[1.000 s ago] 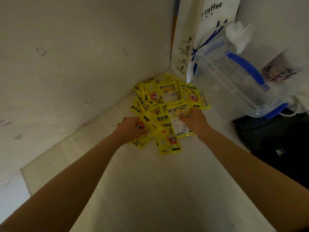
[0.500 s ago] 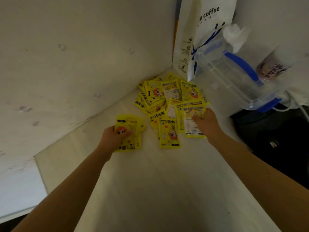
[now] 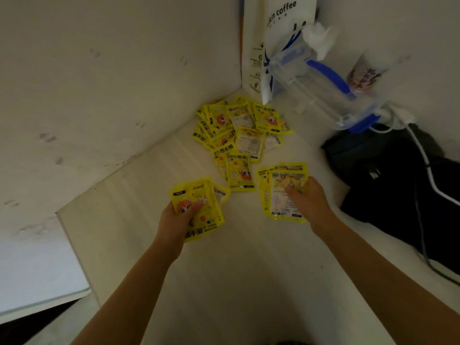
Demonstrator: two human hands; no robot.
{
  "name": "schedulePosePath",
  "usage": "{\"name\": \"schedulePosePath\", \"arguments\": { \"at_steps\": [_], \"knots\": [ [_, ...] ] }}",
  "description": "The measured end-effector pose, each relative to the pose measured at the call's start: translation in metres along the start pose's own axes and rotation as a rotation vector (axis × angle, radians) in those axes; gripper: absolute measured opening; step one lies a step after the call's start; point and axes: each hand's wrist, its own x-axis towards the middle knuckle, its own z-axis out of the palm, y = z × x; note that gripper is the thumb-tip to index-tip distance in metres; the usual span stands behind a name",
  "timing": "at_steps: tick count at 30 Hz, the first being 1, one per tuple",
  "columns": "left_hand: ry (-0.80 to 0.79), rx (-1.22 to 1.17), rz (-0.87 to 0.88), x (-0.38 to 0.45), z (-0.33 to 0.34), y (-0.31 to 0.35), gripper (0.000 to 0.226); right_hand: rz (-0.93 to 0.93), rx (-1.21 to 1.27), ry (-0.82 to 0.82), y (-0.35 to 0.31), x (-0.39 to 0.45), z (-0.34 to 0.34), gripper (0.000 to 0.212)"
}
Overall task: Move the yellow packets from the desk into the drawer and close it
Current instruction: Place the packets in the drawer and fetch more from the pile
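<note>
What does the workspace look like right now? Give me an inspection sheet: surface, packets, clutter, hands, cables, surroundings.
Surface: pale desk, bare in front of the person.
Job's things: pile of yellow packets in the far corner; a few in each hand. Drawer: nothing seen.
Clutter: white coffee bag upright against the wall; clear container with blue trim tilted beside it; dark bag on the right.
Grippers: left hand shut on a small stack of packets; right hand shut on another stack.
Cables: white cable running over the dark bag.
Surroundings: scuffed pale wall on the left.
</note>
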Motion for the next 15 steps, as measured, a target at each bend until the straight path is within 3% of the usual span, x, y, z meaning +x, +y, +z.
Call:
{"name": "schedulePosePath", "arguments": {
  "at_steps": [10,15],
  "knots": [
    [-0.190,0.069,-0.061,-0.055,-0.001,-0.057,0.026,0.143,0.094,0.084,0.071,-0.119,0.009,0.031],
    [-0.307,0.139,-0.087,-0.078,-0.016,-0.081,0.023,0.218,0.145,0.232,0.105,-0.182,0.023,0.027]
  ]
}}
